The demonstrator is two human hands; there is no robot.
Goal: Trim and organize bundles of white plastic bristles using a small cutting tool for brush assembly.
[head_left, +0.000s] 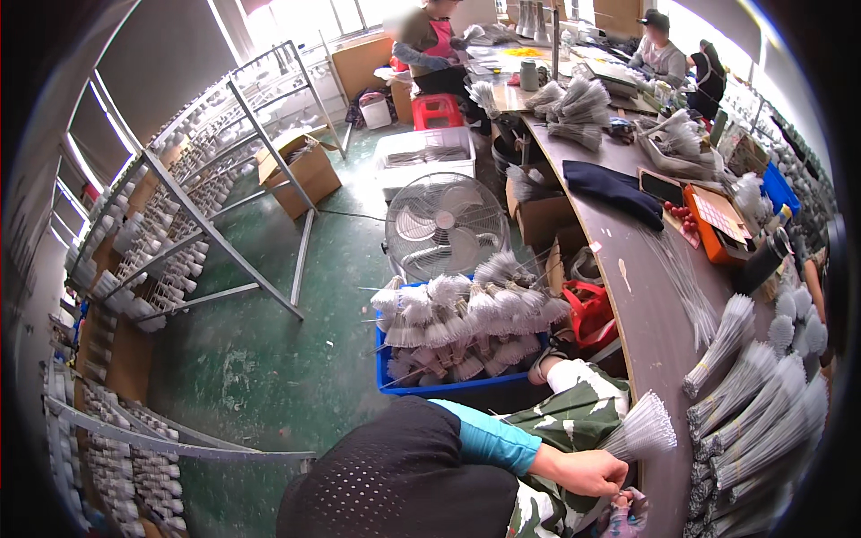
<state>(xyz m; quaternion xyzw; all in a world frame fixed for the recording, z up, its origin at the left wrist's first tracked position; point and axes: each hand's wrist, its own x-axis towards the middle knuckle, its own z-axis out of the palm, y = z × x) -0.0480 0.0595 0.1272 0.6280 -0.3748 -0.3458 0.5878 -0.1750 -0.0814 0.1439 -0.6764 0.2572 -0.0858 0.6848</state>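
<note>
Low in the picture, my left hand [587, 472] reaches out of a teal sleeve, its fingers bent and pinched together. Right below it is my right hand [622, 516], partly hidden, its fingertips drawn in close to the left ones. Whatever small thing lies between the fingers is too small to make out. Beside my left hand a bundle of thin white wires [644, 430] fans out over my lap and the table edge; its narrow end is hidden. Camouflage trousers [574, 408] cover my legs under both hands.
A brown table [628, 296] runs along my right, with several white wire bundles [762, 403] stacked on it. Ahead stand a blue crate [462, 392] full of white-tufted bundles and a floor fan [444, 224]. Metal racks [202, 224] fill the left. Other people [659, 54] sit farther off.
</note>
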